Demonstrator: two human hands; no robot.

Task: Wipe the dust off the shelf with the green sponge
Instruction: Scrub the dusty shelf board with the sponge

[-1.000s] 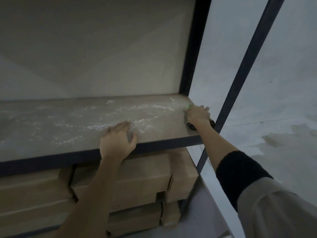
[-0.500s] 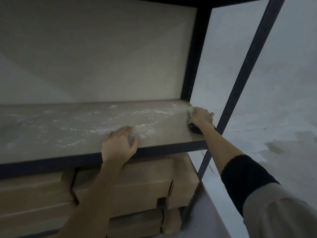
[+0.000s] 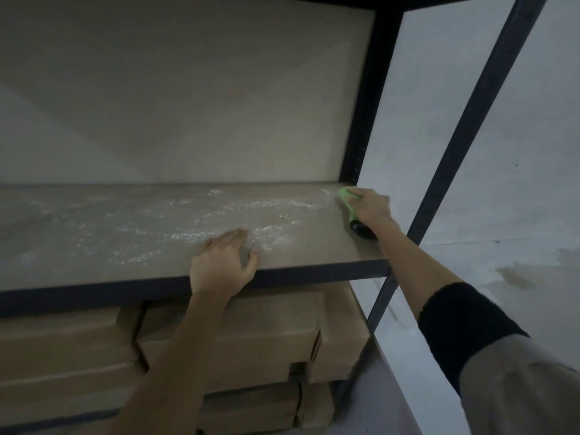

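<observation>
A brown shelf board runs across the view, streaked with white dust through its middle. My right hand presses the green sponge flat on the board at its far right back corner; the sponge's dark end sticks out under my wrist. My left hand rests flat on the front edge of the board, fingers spread, holding nothing.
Dark metal posts frame the shelf on the right. Stacked cardboard boxes fill the level below the board. A pale wall and floor lie to the right of the rack.
My right hand has slid the sponge from the front right edge back along the board toward the rear corner. The left hand has stayed in place.
</observation>
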